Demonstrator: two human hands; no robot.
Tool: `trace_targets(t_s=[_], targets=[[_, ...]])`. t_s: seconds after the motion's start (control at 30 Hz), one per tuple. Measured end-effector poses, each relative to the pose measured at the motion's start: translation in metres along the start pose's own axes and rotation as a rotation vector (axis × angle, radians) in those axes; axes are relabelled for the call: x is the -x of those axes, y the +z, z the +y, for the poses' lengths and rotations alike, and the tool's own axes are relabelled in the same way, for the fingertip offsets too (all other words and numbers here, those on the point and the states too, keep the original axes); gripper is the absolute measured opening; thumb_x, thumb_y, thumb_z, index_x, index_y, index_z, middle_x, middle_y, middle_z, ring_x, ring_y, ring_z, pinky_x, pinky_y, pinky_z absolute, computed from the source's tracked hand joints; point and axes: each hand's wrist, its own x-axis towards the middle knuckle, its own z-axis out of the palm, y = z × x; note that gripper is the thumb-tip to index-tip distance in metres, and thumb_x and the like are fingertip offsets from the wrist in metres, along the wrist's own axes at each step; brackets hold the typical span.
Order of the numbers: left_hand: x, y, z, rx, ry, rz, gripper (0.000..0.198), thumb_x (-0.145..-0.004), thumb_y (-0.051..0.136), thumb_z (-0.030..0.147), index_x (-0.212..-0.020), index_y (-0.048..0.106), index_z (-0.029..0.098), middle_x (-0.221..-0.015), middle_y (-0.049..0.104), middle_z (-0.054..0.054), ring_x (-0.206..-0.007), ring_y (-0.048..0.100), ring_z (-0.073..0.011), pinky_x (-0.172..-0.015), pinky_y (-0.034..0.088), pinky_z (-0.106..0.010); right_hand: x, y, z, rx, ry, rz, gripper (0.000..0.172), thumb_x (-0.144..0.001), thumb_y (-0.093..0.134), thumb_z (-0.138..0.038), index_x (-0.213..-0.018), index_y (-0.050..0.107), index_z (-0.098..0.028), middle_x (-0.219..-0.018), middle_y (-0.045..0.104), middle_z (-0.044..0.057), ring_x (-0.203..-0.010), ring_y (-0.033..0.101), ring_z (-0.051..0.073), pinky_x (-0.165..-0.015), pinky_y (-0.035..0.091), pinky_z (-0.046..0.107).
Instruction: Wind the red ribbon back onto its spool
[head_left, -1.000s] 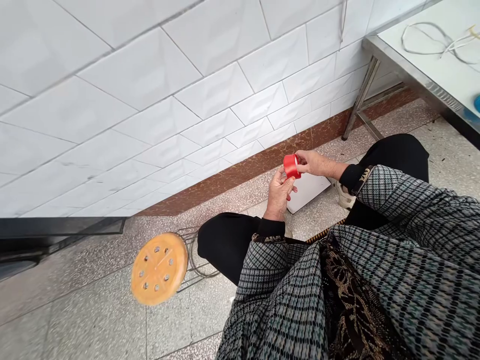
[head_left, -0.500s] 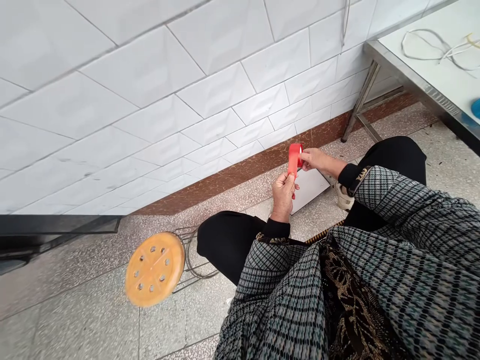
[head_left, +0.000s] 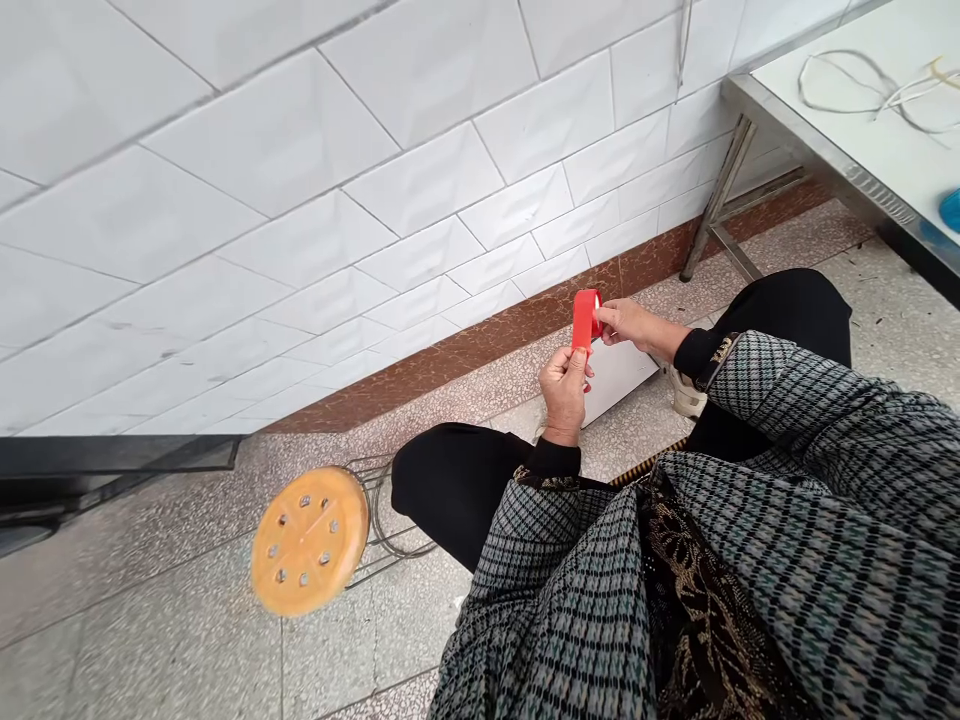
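Note:
A roll of red tape (head_left: 589, 312) is held up in front of my knees. My right hand (head_left: 626, 322) pinches the roll from the right side. My left hand (head_left: 564, 388) is closed just below it, gripping the loose red strip that runs down from the roll. Both sleeves are checked grey and black. A white flat box (head_left: 619, 377) lies on the floor behind my hands.
A round orange stool (head_left: 309, 540) with a wire frame stands on the floor at my left. A white tiled wall runs across the back. A steel table (head_left: 847, 120) with loose cables stands at the upper right. A dark shelf edge is at the far left.
The roll has turned edge-on and risen slightly. A short strip of tape now stretches between the roll and my left hand, which was earlier cupped under the roll.

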Motion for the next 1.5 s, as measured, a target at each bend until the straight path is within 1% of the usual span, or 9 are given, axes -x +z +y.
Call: trace_targets(t_s=[0.13, 0.33, 0.5, 0.67, 0.93, 1.13, 1.23, 1.37, 1.5], targets=[[-0.003, 0.001, -0.002, -0.055, -0.076, -0.063, 0.044, -0.082, 0.074, 0.064, -0.084, 0.07, 0.02, -0.054, 0.046, 0.006, -0.051, 0.051, -0.0109, -0.045, 0.037, -0.021, 0.0, 0.0, 0.004, -0.092, 0.045, -0.062, 0.025, -0.096, 0.063, -0.011, -0.072, 0.065, -0.017, -0.064, 0.065, 0.002, -0.052, 0.05, 0.01, -0.058, 0.047, 0.022], [-0.01, 0.003, -0.005, -0.138, -0.113, -0.047, 0.041, -0.084, 0.073, 0.06, -0.08, 0.068, 0.019, -0.054, 0.051, 0.005, -0.046, 0.046, -0.0103, -0.043, 0.034, -0.021, 0.001, 0.002, 0.012, -0.251, 0.199, -0.257, 0.025, -0.104, 0.058, -0.019, -0.081, 0.067, -0.016, -0.068, 0.068, 0.003, -0.056, 0.055, 0.01, -0.058, 0.051, 0.02], [-0.009, 0.005, 0.0, -0.165, -0.034, 0.039, 0.031, -0.084, 0.078, 0.043, -0.074, 0.059, 0.021, -0.059, 0.053, 0.005, -0.052, 0.05, -0.0098, -0.051, 0.04, -0.022, 0.004, 0.0, 0.009, -0.267, 0.261, -0.382, 0.023, -0.104, 0.062, -0.025, -0.082, 0.065, -0.018, -0.061, 0.062, -0.002, -0.05, 0.045, 0.008, -0.051, 0.045, 0.018], [-0.008, 0.005, 0.007, -0.194, 0.082, 0.131, 0.026, -0.081, 0.083, 0.022, -0.096, 0.062, 0.024, -0.058, 0.04, 0.011, -0.05, 0.043, -0.0091, -0.054, 0.037, -0.022, 0.008, -0.003, 0.003, -0.239, 0.278, -0.394, 0.021, -0.095, 0.076, -0.029, -0.082, 0.063, -0.02, -0.059, 0.059, -0.002, -0.052, 0.043, 0.01, -0.051, 0.044, 0.019], [-0.016, -0.006, 0.002, -0.127, 0.032, -0.068, 0.048, -0.079, 0.085, 0.026, -0.126, 0.07, 0.024, -0.06, 0.055, 0.007, -0.052, 0.052, -0.0117, -0.054, 0.046, -0.025, 0.005, -0.008, 0.005, -0.202, 0.332, -0.458, 0.027, -0.098, 0.071, -0.034, -0.076, 0.062, -0.02, -0.056, 0.059, -0.002, -0.049, 0.047, 0.01, -0.048, 0.043, 0.018], [-0.02, -0.014, 0.002, -0.184, 0.085, -0.173, 0.046, -0.078, 0.087, 0.035, -0.12, 0.071, 0.024, -0.061, 0.062, 0.006, -0.049, 0.054, -0.0115, -0.052, 0.046, -0.024, 0.009, -0.01, 0.006, -0.198, 0.347, -0.503, 0.033, -0.101, 0.067, -0.036, -0.074, 0.062, -0.019, -0.055, 0.058, -0.002, -0.045, 0.045, 0.008, -0.045, 0.044, 0.016], [-0.018, -0.014, 0.006, -0.16, 0.089, -0.152, 0.045, -0.077, 0.088, 0.038, -0.116, 0.07, 0.024, -0.062, 0.063, 0.006, -0.051, 0.055, -0.012, -0.053, 0.045, -0.024, 0.012, -0.008, 0.005, -0.14, 0.32, -0.544, 0.031, -0.102, 0.067, -0.036, -0.076, 0.065, -0.018, -0.059, 0.062, 0.0, -0.049, 0.051, 0.009, -0.049, 0.05, 0.018], [-0.016, -0.013, 0.006, -0.029, 0.063, -0.149, 0.05, -0.078, 0.087, 0.045, -0.117, 0.066, 0.022, -0.063, 0.064, 0.005, -0.056, 0.059, -0.013, -0.055, 0.046, -0.024, 0.01, -0.008, 0.004, -0.051, 0.092, -0.467, 0.01, -0.093, 0.078, -0.026, -0.096, 0.072, -0.019, -0.087, 0.077, 0.005, -0.073, 0.069, 0.016, -0.065, 0.062, 0.025], [-0.019, -0.013, 0.002, -0.014, 0.063, -0.167, 0.056, -0.075, 0.089, 0.046, -0.118, 0.064, 0.022, -0.061, 0.062, 0.006, -0.056, 0.059, -0.0119, -0.056, 0.046, -0.023, 0.007, -0.011, 0.006, -0.01, -0.06, -0.462, 0.026, -0.087, 0.083, -0.026, -0.111, 0.073, -0.021, -0.108, 0.079, 0.007, -0.092, 0.074, 0.02, -0.071, 0.065, 0.027]])
